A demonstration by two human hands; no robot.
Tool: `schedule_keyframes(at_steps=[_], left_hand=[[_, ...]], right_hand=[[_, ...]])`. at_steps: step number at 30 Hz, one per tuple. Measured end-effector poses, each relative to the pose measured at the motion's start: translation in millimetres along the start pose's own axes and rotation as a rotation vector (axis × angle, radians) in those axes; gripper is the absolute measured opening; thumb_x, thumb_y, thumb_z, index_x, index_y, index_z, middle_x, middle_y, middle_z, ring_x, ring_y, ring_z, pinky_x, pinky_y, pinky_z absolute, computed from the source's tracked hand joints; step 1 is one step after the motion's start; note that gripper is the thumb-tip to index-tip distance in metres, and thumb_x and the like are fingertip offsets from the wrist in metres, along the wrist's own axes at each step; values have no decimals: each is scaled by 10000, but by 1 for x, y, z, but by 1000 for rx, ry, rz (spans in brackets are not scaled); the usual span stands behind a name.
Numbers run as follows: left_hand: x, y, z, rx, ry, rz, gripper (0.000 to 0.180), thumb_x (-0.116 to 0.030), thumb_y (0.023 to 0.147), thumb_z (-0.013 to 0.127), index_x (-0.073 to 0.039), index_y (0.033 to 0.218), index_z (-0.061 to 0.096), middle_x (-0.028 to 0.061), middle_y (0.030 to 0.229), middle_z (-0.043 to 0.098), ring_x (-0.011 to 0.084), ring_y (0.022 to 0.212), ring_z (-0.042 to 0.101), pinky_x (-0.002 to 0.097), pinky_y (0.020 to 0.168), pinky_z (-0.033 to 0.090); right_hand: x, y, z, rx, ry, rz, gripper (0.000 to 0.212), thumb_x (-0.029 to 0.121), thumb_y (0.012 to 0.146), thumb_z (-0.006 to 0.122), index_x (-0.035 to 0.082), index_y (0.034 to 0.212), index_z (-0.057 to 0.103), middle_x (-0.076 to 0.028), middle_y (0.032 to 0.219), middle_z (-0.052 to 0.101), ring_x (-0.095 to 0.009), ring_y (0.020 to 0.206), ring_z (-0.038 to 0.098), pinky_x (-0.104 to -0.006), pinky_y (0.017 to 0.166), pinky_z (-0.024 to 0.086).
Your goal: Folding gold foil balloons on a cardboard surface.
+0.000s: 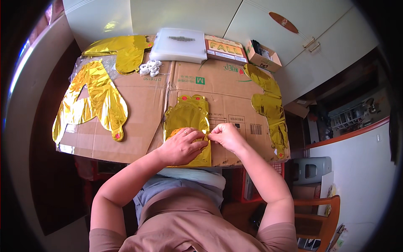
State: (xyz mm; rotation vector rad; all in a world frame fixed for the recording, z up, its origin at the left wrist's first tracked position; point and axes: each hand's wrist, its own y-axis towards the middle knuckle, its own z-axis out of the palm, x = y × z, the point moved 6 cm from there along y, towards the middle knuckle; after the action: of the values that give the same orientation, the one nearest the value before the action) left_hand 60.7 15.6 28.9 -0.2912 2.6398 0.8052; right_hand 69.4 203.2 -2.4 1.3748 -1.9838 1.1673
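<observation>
A gold foil balloon [187, 115], flat and creased, lies on the cardboard in front of me, its lower part covered by my hands. My left hand [183, 147] rests palm down on the foil, its fingers a little apart and pointing at the balloon's right edge. At that edge my right hand [227, 137] pinches the rim of the foil between thumb and fingers. Small red spots mark the balloon's far end. Under my left palm the foil is hidden.
Flattened cardboard [142, 101] covers the table. An A-shaped gold balloon [111, 103] lies left, another gold balloon [130, 50] far left, and a wavy one [270, 109] right. White string [150, 68], a clear plastic case [178, 46], a printed box [226, 49] and an open carton [263, 56] line the back.
</observation>
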Motion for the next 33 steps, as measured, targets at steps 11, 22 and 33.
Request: schedule_keyframes(at_steps=[11, 22, 33], left_hand=[[2, -1, 5, 9, 58, 34, 384, -162, 799, 760, -122, 1176, 698, 68, 1285, 619, 282, 1180, 577, 432, 972, 487], [2, 0, 3, 11, -26, -11, 339, -150, 811, 752, -93, 1140, 691, 68, 1312, 638, 274, 1188, 579, 430, 1005, 475], [1, -1, 4, 28, -13, -30, 351, -156, 823, 750, -96, 1162, 684, 76, 1330, 625, 292, 1211, 563, 435, 1021, 466]], right_hand=[[20, -23, -2, -365, -289, -390, 168, 108, 830, 794, 26, 846, 648, -80, 769, 645, -195, 703, 644, -328, 619, 512], [31, -77, 12, -366, -707, -944, 417, 21, 786, 632, 5, 1202, 654, -117, 1277, 604, -284, 1095, 582, -427, 971, 457], [35, -77, 14, -388, -722, -1017, 338, 97, 816, 695, 1, 1139, 675, -124, 1238, 639, -277, 1052, 594, -432, 948, 451]])
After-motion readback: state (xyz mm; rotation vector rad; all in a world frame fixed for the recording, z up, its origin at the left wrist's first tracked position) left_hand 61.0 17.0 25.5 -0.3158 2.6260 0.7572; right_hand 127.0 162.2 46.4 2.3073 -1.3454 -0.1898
